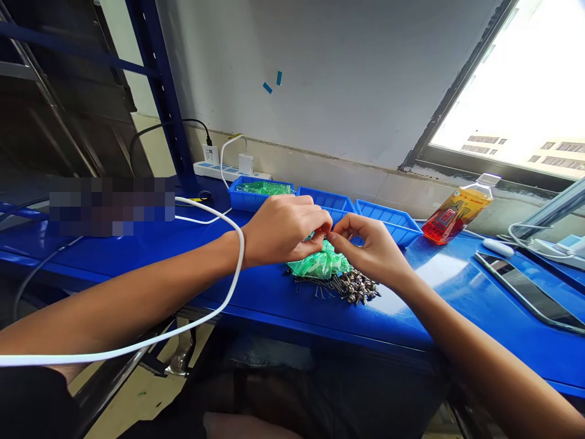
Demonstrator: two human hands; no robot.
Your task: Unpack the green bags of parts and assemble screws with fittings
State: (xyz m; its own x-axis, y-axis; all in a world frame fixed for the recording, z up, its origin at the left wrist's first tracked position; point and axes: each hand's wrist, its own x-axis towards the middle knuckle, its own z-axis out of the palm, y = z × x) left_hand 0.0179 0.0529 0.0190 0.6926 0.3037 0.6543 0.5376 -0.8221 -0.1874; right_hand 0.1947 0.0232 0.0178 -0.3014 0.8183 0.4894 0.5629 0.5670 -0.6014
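Note:
My left hand (290,230) is closed, with a bit of green plastic bag (311,235) showing between its curled fingers. Thumb and forefinger of my right hand (368,247) pinch together right beside the left fingertips; what they hold is too small to make out. Below both hands lies a pile of green plastic bags (320,264) on the blue table (274,311). Against its front and right side is a heap of metal screws (359,286), with several long thin ones toward the left.
Behind my hands stand blue bins, the left bin (235,198) holding green bags. A drink bottle (457,210) and a phone (532,292) are on the right. A white cable (233,292) loops across my left forearm. A power strip (212,169) lies by the wall.

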